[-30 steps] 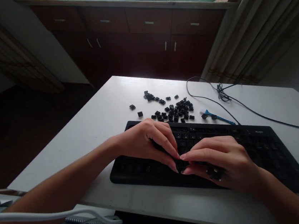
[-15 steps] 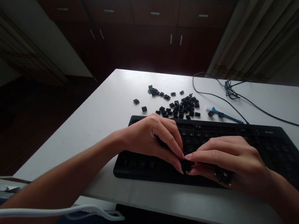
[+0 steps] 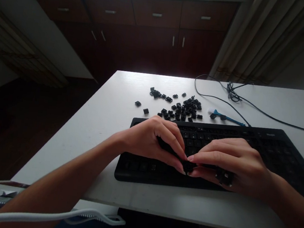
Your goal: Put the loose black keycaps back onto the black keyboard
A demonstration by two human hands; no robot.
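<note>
My left hand (image 3: 160, 140) and my right hand (image 3: 231, 159) meet fingertip to fingertip over the front part of a black keyboard (image 3: 136, 177). Both pinch one small black keycap (image 3: 189, 166), dark and partly covered by the fingers. Tucked beneath the curled fingers of my right hand is another small black piece (image 3: 224, 176), which looks like a keycap. Some key positions on the keyboard have no caps; others, near its middle, carry lettered ones.
Loose black keycaps (image 3: 184, 108) lie scattered behind the keyboard on the white table (image 3: 98, 122). A blue brush (image 3: 230, 117) rests to their right, two keycaps by it. The black cable (image 3: 214, 96) runs across the back. A white cord (image 3: 46, 219) hangs in the foreground.
The camera view has tilted down a little, so everything sits slightly shifted. My hands keep the same pinch at the keycap, with only tiny finger motion.
</note>
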